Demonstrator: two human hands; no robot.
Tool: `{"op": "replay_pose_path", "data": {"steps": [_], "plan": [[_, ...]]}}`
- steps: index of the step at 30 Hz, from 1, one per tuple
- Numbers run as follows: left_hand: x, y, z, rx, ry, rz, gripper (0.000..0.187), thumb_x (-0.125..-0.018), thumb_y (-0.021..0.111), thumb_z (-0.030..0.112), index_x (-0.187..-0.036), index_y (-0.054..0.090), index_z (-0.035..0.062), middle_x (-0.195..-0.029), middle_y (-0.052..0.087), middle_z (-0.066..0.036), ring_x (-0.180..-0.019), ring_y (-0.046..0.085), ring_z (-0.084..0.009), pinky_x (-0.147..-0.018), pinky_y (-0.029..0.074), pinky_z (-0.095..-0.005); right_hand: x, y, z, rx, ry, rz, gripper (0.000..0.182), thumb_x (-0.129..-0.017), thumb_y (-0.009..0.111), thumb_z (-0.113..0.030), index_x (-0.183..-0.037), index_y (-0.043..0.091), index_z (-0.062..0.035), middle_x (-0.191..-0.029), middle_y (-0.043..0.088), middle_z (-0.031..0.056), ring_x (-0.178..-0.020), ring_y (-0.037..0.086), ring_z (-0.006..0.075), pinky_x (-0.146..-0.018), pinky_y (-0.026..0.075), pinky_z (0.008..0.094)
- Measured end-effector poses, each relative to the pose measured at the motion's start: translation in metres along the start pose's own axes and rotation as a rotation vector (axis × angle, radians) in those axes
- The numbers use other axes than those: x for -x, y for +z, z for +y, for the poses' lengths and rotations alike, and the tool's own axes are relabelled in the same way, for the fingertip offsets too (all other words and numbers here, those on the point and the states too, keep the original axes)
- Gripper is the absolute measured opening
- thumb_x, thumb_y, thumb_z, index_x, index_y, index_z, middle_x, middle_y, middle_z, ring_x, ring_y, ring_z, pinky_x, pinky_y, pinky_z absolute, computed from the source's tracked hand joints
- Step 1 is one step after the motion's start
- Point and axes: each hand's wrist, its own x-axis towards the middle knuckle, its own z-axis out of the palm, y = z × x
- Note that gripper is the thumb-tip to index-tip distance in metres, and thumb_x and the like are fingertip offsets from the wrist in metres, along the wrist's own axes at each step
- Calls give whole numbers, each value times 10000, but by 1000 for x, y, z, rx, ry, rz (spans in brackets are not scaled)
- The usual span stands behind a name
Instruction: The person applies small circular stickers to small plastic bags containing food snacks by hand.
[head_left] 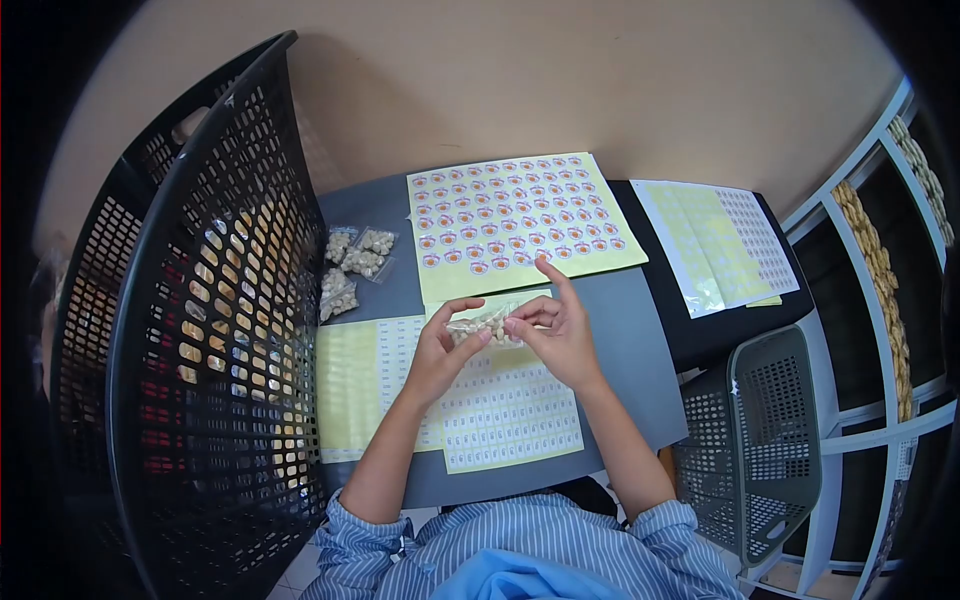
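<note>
A small clear bag of pale pieces point(493, 325) is held between my two hands over the grey table. My left hand point(447, 345) grips its left end with thumb and fingers. At its right end my right hand point(555, 335) pinches the bag, index finger raised. Beneath and in front of the hands lies a sheet of small printed labels point(515, 420), partly on another yellow-and-white label sheet point(350, 385). Farther back rests a large sheet of round orange-and-white stickers point(515, 215). Several similar filled bags point(362, 255) lie at the table's left.
A tall dark perforated basket point(220, 330) stands at the left, with packed items visible through its holes. Another sticker sheet point(715, 240) lies on a black surface at the right. A grey-green basket point(775, 430) and a light-framed rack point(870, 300) are farther right.
</note>
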Motion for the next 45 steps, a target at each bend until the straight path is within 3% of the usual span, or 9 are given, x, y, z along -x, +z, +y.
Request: {"op": "replay_pose_path", "data": {"steps": [6,9,11,12,18,31,37,39,45], "plan": [[1,12,-1,123,30,69,333,-784,604,89,-1074,457,18,-975,556,-90,-836,575,-119,-680,510,-234,5,8,7,-57,25,64,668,-721,613,32,-1292,277,-53,-859,589,86,-794,582,127,-656,479,228],[-1,12,-4,186,-49,66,297,-799,590,106,-1047,462,3,-953,558,-95,-858,579,-142,-719,518,-263,4,3,12,121,-98,201,431,-725,618,-9,-1129,480,-61,-1033,536,93,-967,528,179,-761,458,292],[-1,10,-7,203,-68,65,284,-808,579,116,-1044,467,4,-954,558,-97,-864,580,-147,-722,516,-262,0,-9,11,386,-339,132,172,-729,619,-59,-899,590,-58,-1144,469,94,-1087,443,234,-895,371,358],[-2,10,-7,218,-87,63,273,-818,569,127,-1041,472,4,-954,558,-98,-871,581,-152,-726,515,-261,3,-10,10,315,-272,94,58,-734,611,-81,-776,594,-44,-1155,457,121,-1143,390,301,-967,279,404],[-1,11,-4,213,-142,69,268,-832,548,137,-1055,476,8,-967,556,-95,-874,580,-153,-732,511,-261,5,-7,9,525,-258,-24,47,-747,596,-65,-779,571,-42,-1207,430,111,-1226,295,330,-980,263,433],[0,12,-5,296,-197,39,281,-839,535,148,-1079,468,19,-979,549,-91,-888,570,-150,-751,501,-274,6,-4,12,511,-266,-6,72,-739,598,-102,-761,564,-43,-1167,449,122,-1199,307,360,-963,278,445],[3,16,-6,353,-162,48,277,-841,534,148,-1079,461,27,-989,539,-81,-900,567,-150,-764,500,-273,7,-3,14,510,-273,21,199,-698,657,-62,-876,569,-46,-1116,494,99,-1084,461,257,-910,362,372],[4,15,-4,329,-135,27,270,-841,535,147,-1073,459,33,-988,537,-79,-905,566,-150,-773,500,-272,7,1,11,231,-89,93,342,-704,647,-41,-1017,509,-25,-1079,519,119,-974,546,215,-798,452,307],[6,21,0,270,-35,15,272,-859,499,131,-1105,415,51,-1041,504,-75,-942,540,-138,-796,492,-274,9,3,15,238,-137,112,393,-736,620,-26,-1092,457,4,-783,623,102,-750,612,165,-726,486,281]]}}
